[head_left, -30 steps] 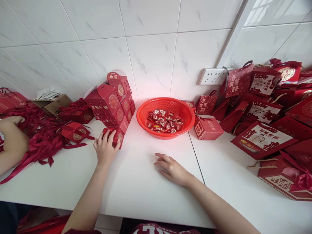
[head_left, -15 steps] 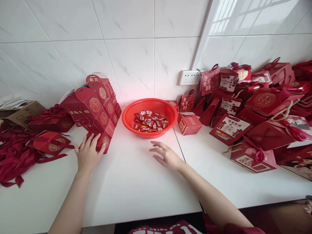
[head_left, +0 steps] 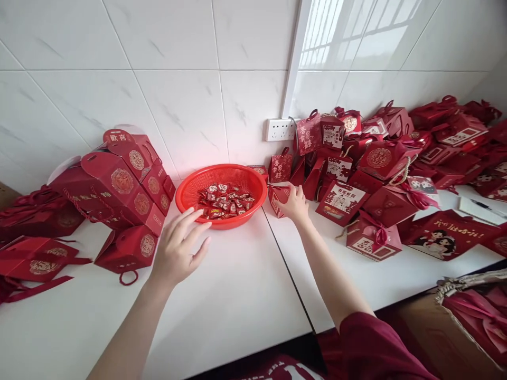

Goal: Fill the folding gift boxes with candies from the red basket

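Observation:
My right hand is round a small red gift box, its thumb on the near face and its fingers over the right side. The box stands on the table just right of a red plastic basket. Inside the basket lie several small wrapped candies. My left hand hovers in front of the basket's left side with fingers spread, holding nothing. To its left, a stack of red gift boxes leans near the wall, with a red box with a cord loop at its front.
On the right is a large heap of red gift boxes with ribbons and cords. A wall socket is behind it. A beribboned red box lies far left. At the lower right stands an open carton of red packages.
My left hand has left the front box of the stack and moved right towards the basket. My right hand has reached forward and taken hold of the small gift box. The view has swung right.

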{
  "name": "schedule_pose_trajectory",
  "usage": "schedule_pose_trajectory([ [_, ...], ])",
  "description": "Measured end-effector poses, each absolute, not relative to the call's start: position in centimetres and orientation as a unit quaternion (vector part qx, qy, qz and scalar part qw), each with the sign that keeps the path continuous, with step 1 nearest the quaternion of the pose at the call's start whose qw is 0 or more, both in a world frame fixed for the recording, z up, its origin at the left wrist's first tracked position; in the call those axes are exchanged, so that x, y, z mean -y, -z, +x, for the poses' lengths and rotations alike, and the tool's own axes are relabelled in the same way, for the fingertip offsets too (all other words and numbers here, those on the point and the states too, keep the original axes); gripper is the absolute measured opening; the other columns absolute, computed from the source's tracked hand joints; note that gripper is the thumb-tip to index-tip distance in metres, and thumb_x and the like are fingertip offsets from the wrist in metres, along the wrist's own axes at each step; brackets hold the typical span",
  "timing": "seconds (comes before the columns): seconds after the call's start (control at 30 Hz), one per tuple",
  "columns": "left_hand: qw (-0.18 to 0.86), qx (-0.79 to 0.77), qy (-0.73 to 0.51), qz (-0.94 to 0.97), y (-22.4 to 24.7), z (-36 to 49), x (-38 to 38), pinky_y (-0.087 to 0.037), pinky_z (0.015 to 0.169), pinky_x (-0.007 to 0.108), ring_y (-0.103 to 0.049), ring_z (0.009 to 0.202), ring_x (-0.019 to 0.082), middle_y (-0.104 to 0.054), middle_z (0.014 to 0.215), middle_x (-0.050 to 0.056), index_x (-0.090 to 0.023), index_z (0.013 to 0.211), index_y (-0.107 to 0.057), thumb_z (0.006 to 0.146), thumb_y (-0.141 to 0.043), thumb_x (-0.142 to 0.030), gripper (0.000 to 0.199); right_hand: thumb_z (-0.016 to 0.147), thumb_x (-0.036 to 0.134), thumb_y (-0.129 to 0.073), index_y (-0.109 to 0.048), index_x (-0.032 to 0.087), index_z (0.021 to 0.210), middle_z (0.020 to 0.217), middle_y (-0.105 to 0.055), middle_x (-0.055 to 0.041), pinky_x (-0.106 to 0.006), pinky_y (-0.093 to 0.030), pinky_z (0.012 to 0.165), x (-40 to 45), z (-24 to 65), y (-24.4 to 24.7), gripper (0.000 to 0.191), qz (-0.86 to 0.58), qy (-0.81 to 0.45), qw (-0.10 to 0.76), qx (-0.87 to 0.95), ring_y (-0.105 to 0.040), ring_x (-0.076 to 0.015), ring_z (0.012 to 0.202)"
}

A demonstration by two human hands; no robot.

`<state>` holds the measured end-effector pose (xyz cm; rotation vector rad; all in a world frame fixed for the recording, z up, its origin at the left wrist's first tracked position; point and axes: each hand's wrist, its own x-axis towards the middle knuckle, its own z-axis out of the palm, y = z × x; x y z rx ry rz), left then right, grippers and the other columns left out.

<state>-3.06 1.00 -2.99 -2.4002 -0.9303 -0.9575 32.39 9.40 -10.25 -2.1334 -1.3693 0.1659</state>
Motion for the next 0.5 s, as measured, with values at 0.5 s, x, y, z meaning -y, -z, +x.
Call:
schedule_pose_trajectory([
  [0.5, -0.109, 0.372, 0.277, -0.879, 8.8, -1.5, 0.6, -0.042, 0.114, 0.044, -0.043, 0.139, 0.026, -0.043, 0.150, 0.009, -0.028, 0.145, -0.040, 0.094, -0.058, -0.029, 0.055, 0.072, 0.039, -0.080, -0.004, 0.027, 0.159, 0.144, -0.051, -0.0137, -0.045, -0.050, 0.100, 2.7, 33.3, 15.0, 0.117, -0.507, -0.441, 0.396, 0.626, -0.057, -0.0281, 0.124],
])
